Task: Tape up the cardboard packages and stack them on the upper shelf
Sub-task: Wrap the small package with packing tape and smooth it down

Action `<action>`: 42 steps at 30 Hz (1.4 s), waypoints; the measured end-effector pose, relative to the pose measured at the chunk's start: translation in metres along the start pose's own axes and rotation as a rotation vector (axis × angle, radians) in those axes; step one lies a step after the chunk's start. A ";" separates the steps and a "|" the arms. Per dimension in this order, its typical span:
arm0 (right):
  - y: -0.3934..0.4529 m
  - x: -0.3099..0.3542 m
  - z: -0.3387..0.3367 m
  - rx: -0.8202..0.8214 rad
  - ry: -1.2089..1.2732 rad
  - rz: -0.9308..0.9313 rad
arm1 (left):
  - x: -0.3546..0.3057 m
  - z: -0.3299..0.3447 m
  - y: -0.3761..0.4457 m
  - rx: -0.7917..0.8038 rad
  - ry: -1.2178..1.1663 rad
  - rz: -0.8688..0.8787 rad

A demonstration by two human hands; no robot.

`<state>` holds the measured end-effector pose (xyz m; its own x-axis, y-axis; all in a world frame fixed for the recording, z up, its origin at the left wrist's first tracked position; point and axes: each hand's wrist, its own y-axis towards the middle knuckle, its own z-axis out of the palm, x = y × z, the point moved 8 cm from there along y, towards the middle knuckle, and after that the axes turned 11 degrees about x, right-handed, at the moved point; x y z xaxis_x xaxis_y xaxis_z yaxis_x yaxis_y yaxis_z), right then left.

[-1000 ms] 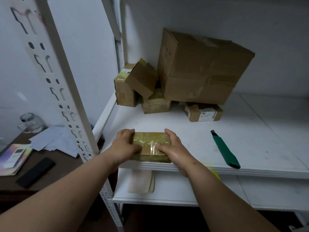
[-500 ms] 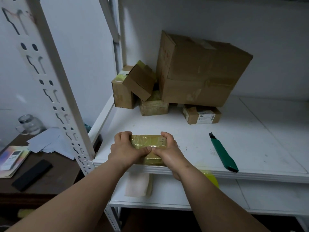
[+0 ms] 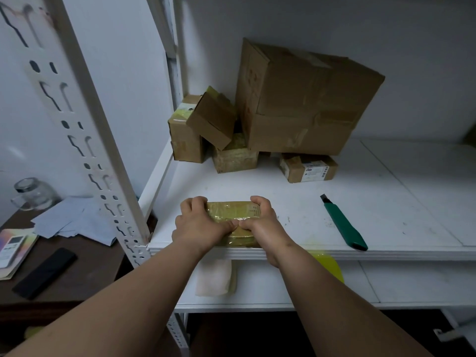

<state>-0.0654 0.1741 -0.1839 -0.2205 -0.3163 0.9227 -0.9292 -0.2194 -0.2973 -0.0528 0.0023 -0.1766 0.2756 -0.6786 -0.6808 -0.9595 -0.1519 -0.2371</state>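
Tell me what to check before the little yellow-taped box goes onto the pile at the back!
1. Both hands hold it: ok. The left hand and right hand curl round the small flat yellow-taped cardboard package.
2. Tape closed all round: cannot tell; the underside is hidden.
3. Path to the pile: ok. The white shelf board between package and pile is bare.
4. Green utility knife out of the way: ok, it lies off to the right.
5. Steady landing spot: not ok. The big brown cardboard box sits tilted on smaller boxes.
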 end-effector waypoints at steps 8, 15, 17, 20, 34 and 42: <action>0.001 0.002 0.000 -0.017 -0.023 0.016 | -0.003 -0.001 0.002 0.013 -0.002 -0.001; 0.007 0.005 0.000 -0.019 -0.050 0.053 | -0.005 -0.003 0.011 0.005 0.016 0.006; 0.009 0.006 0.001 -0.025 -0.057 0.050 | -0.005 -0.003 0.012 -0.002 0.020 0.009; 0.008 0.007 0.001 -0.020 -0.080 0.035 | -0.006 -0.003 0.011 -0.012 0.031 0.028; -0.075 -0.016 -0.137 -0.619 -0.163 0.057 | -0.033 -0.023 -0.007 -0.023 0.436 0.063; -0.099 -0.081 -0.143 -0.521 -0.061 0.329 | -0.116 0.061 -0.062 -0.024 0.627 0.643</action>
<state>0.0020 0.3533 -0.1940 -0.5167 -0.3468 0.7828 -0.8417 0.3735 -0.3900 -0.0219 0.1341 -0.1257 -0.3909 -0.9042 -0.1719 -0.9204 0.3828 0.0792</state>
